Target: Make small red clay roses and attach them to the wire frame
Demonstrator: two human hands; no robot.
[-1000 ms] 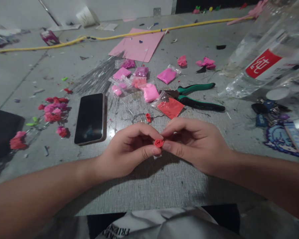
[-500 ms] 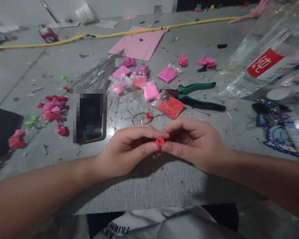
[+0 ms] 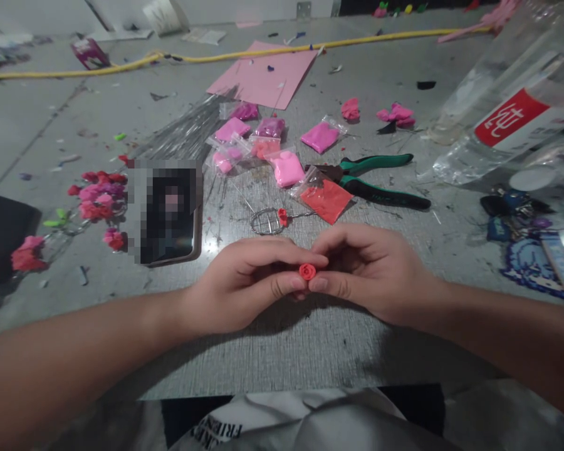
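The left hand (image 3: 244,285) and the right hand (image 3: 369,275) meet in the middle, low over the bench (image 3: 310,351), and both grasp one small red rose (image 3: 307,271) between them. The thumb and first finger of each hand pinch the rose from its own side, so the flower sits exactly where the fingertips touch, with its spiral face turned up toward the camera. It is held this way, I think, because the piece is tiny and soft, and two light pinches keep it steady without pressing it flat. Both wrists seem to lie close to the bench, which gives the fingers support for fine work.

Just beyond the hands lies a small wire frame (image 3: 266,222) with another red bud (image 3: 282,217) on it. Further beyond, within easy reach, are small clear bags of clay: a red one (image 3: 326,200) beyond the right hand, and pink ones (image 3: 286,169) behind it. The green pliers (image 3: 380,181) lie beyond the right hand, touching the edge of the red bag. Beyond the left hand, a phone (image 3: 167,213) lies flat, and further to the left side there is a cluster of finished flowers (image 3: 96,197). Far to the right of the right hand lies a big clear bottle (image 3: 498,106) on its side.
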